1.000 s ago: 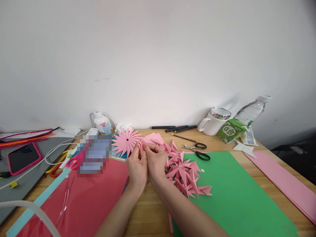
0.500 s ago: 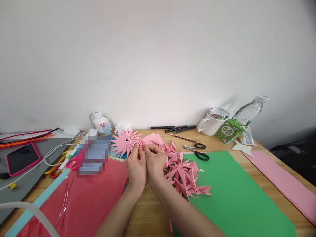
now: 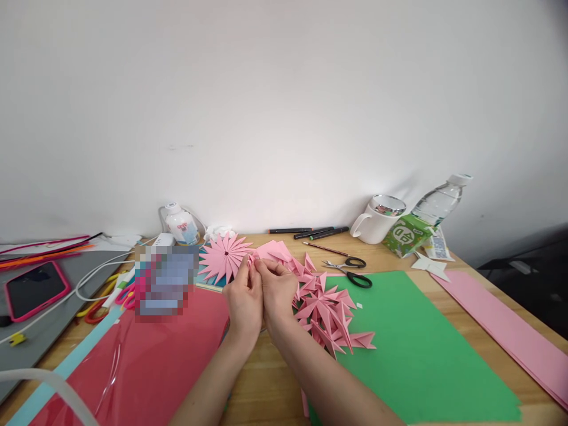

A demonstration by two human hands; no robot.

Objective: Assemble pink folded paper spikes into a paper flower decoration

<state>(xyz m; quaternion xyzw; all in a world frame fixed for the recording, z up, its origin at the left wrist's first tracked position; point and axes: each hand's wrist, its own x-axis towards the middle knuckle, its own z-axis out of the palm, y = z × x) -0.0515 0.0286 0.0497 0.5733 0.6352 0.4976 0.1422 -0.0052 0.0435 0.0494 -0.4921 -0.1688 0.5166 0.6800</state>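
Side by side in the middle of the view, my left hand [image 3: 244, 296] and my right hand [image 3: 278, 287] pinch a small piece of folded pink paper [image 3: 251, 260] between thumbs and fingertips. Most of that piece is hidden by the fingers. Just behind it to the left lies a round, many-pointed pink paper star [image 3: 226, 253]. A heap of folded pink paper pieces [image 3: 322, 305] spreads to the right of my right hand, partly over a green sheet [image 3: 412, 349]. Further pink paper [image 3: 274, 248] shows beyond my fingers.
Black-handled scissors [image 3: 357, 272], a pencil [image 3: 326, 248] and black markers [image 3: 290, 231] lie behind the heap. A white mug [image 3: 375, 225], green box [image 3: 403, 235] and water bottle [image 3: 439, 201] stand back right. Red sheets [image 3: 164, 355] and a phone [image 3: 38, 290] lie left.
Both hands keep their pinch on the pink paper with hardly any movement. The view has shifted slightly, so items on the right appear a little further left.
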